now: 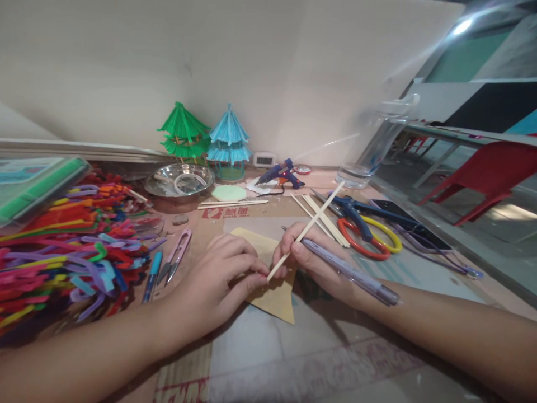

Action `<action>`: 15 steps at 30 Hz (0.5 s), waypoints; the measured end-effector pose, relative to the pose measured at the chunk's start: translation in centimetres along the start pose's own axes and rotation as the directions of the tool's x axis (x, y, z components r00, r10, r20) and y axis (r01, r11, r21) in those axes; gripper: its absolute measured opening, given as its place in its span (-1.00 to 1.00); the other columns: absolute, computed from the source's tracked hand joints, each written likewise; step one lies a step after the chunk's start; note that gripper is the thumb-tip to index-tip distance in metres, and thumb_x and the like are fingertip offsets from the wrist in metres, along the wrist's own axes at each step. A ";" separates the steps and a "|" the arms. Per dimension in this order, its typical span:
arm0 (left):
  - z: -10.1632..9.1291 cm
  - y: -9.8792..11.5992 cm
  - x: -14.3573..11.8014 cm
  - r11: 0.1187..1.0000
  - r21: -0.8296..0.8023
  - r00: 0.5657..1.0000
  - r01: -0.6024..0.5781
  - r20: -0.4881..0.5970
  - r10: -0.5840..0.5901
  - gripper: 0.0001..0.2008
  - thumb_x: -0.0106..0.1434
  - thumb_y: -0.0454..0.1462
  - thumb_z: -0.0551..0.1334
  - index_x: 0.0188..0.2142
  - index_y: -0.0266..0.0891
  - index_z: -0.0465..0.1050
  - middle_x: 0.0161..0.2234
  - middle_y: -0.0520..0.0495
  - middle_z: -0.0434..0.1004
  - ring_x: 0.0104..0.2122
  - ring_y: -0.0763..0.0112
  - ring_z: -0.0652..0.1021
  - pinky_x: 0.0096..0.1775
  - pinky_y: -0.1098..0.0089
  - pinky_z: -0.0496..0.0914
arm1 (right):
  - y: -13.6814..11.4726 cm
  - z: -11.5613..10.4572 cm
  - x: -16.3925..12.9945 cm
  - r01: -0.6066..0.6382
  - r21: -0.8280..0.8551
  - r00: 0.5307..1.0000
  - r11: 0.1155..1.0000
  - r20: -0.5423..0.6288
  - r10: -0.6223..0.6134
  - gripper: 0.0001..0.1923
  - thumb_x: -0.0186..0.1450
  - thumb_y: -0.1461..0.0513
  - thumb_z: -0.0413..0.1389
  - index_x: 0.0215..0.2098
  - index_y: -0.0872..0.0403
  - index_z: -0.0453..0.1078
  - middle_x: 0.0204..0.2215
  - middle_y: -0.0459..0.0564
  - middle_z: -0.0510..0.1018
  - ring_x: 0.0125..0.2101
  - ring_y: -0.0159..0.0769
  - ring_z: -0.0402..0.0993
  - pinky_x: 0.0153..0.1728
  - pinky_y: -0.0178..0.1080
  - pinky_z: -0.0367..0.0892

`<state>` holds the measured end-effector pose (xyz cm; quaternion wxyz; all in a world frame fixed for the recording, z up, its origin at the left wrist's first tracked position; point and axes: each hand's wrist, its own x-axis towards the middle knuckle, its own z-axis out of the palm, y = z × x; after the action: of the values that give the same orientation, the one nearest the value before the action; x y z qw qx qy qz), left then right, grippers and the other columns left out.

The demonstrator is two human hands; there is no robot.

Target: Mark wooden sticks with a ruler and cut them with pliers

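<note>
Nearest: left hand (218, 280), fingers curled, tips pressing a tan card piece (272, 291) flat on the tabletop (335, 347) and pinching the lower end of a thin wooden stick (308, 226).

Right hand (312, 260), just beside: fingers clenched on the same stick a little higher up, with a lilac pen (352, 274) tucked in the same grip and pointing back along the forearm. The stick slants up and away from both hands over the card.

Left of the fingers: thread snips (176, 257), a blue pen (151, 274), then a heap of coloured pipe cleaners (71, 246).

Right of and beyond the fingers: loose sticks (323, 215), scissors with red and yellow loops (369, 229), a dark phone (413, 226) with a cable.

Farther off: steel bowl (179, 180), pale green disc (229, 193), blue glue gun (280, 173), clear bottle (377, 143), green pagoda model (183, 134) and blue pagoda model (229, 143) by the wall.

Risks, as judged: the stick may roll or slip off the card, since the right hand is crowded by two objects; the pen could drop or mark the card; a thin stick pinched at one end may snap.

Not made out: the card's middle beneath the hands, any glue on it, whether the glue gun is hot, and the stick's exact contact with the card. The green box at far left is cut off.
</note>
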<state>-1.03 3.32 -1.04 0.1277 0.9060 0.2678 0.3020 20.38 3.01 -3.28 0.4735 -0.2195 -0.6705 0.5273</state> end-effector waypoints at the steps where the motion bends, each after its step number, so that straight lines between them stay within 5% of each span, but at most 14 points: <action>1: 0.0 0.0 0.0 1.000 -0.010 1.000 0.005 0.004 -0.005 -0.87 0.34 -0.29 0.15 -0.32 -0.17 0.46 -0.35 0.06 0.46 -0.28 0.45 0.43 -0.21 0.40 0.27 | -0.2 0.0 0.0 0.002 -0.022 1.000 1.000 -0.003 -0.002 -0.77 0.41 0.07 0.00 -0.22 0.08 0.28 -0.39 -0.05 0.52 -0.38 -0.40 0.51 -0.33 -0.30 0.45; 15: 0.1 0.0 0.2 0.995 -0.071 0.998 0.066 0.028 -0.064 -0.83 0.34 -0.32 0.10 -0.32 -0.19 0.46 -0.34 0.03 0.47 -0.27 0.45 0.44 -0.19 0.38 0.29 | -1.4 0.4 0.1 0.014 -0.213 1.000 0.977 -0.024 -0.020 -0.72 0.42 0.04 -0.03 -0.26 0.08 0.27 -0.42 -0.06 0.49 -0.39 -0.41 0.51 -0.33 -0.33 0.45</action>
<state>-0.82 3.41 -1.05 0.1733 0.8954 0.2844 0.2955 20.29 2.47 -1.96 0.4606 -0.2700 -0.7187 0.4455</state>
